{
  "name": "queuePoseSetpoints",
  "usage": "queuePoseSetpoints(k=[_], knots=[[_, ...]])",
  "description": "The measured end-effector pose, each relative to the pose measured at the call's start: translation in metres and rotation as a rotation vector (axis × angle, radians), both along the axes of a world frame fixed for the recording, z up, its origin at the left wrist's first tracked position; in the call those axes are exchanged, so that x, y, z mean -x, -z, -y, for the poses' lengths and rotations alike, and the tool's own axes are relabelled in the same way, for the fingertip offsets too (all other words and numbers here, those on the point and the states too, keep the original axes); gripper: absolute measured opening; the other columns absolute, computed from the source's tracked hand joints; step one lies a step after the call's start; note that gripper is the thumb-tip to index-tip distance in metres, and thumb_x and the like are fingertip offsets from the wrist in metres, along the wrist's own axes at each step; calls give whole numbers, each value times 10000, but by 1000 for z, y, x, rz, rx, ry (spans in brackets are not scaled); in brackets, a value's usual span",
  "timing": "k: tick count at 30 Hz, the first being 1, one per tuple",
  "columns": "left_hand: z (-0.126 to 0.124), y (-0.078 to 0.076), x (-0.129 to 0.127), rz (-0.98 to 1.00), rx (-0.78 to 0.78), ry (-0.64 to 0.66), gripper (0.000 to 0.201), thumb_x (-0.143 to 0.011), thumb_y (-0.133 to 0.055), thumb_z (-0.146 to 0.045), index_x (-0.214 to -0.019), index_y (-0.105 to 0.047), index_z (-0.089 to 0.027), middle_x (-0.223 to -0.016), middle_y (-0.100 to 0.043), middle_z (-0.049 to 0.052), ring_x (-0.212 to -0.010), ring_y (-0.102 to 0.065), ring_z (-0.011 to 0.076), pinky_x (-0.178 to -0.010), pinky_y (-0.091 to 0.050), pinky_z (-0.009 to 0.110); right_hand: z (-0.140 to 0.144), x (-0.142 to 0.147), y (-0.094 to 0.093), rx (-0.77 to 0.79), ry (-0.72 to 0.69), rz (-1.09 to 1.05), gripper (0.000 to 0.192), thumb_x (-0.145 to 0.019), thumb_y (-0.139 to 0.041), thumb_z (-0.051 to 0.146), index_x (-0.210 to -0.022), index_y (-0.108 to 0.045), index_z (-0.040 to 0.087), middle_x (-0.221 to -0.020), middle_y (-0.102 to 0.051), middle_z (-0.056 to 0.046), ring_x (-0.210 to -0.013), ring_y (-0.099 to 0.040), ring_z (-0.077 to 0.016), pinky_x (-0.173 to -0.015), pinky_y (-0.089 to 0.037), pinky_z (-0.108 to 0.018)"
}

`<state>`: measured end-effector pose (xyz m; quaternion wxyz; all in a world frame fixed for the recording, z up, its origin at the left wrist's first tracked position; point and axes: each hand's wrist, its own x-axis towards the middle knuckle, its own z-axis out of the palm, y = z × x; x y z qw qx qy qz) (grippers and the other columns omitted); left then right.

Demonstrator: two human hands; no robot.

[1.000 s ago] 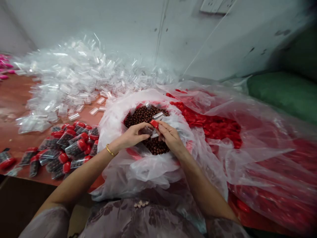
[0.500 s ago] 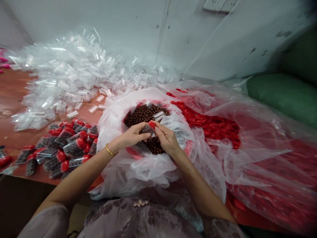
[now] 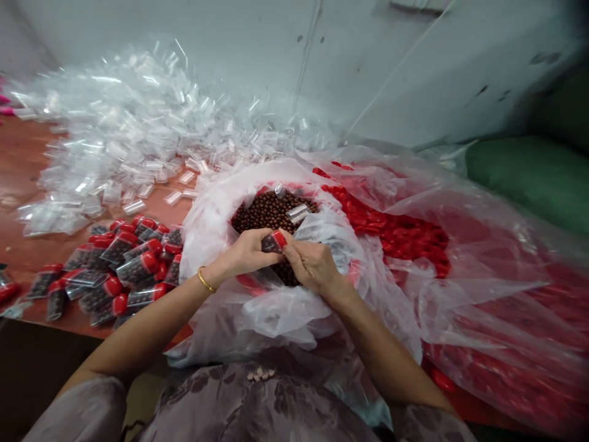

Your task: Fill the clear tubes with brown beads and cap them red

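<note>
The left hand (image 3: 251,250) gripped a filled tube (image 3: 271,243) while the right hand (image 3: 309,264) pinched its red cap (image 3: 279,239). Many capped tubes (image 3: 117,270) lay finished on the tabletop (image 3: 27,178); a large heap of empty tubes (image 3: 138,129) remained.

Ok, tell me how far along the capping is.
Done: a pile of filled red-capped tubes lies on the table. In hand: the left hand holds a filled tube while the right hand meets its red cap. Left: a large heap of empty clear tubes, brown beads and loose red caps.
</note>
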<state>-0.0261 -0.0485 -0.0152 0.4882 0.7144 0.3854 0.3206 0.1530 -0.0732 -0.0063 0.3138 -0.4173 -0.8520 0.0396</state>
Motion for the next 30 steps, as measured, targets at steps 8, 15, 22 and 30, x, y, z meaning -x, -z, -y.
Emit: queuePoseSetpoints(k=[8,15,22,30], knots=[[1,-6,-2,-29,-5,61,211,-701,-653,-332,-684,-537,-157,-583,-480,-55,-541,-417,76,-527,-310,206,-24,14,-9,397,171,-588,692,-922,-245,657,-484,-520,197,-399,-387,23,-367,-357,-90,-393,-293,-246],[0,-7,-1,118,99,6,196,-683,-641,-283,-671,-486,-163,-556,-453,-71,-491,-395,57,-484,-284,198,-17,15,-6,182,172,-304,391,-926,-440,518,-892,-673,206,-707,-682,-11,-591,-607,-124,-554,-453,-227],[1,-4,-2,153,104,-89,108,-650,-586,-214,-692,-504,-157,-592,-447,-67,-525,-381,57,-492,-278,197,-7,12,2,82,61,-270,333,-948,-454,323,-1181,-661,204,-1117,-728,-79,-925,-714,-188,-819,-567,-321],[-1,-1,-2,93,65,-116,104,-633,-572,-222,-639,-481,-170,-568,-449,-64,-522,-380,70,-487,-275,206,-3,16,9,-7,86,-301,330,-929,-495,263,-1206,-668,217,-1086,-741,-71,-899,-728,-197,-800,-596,-325]])
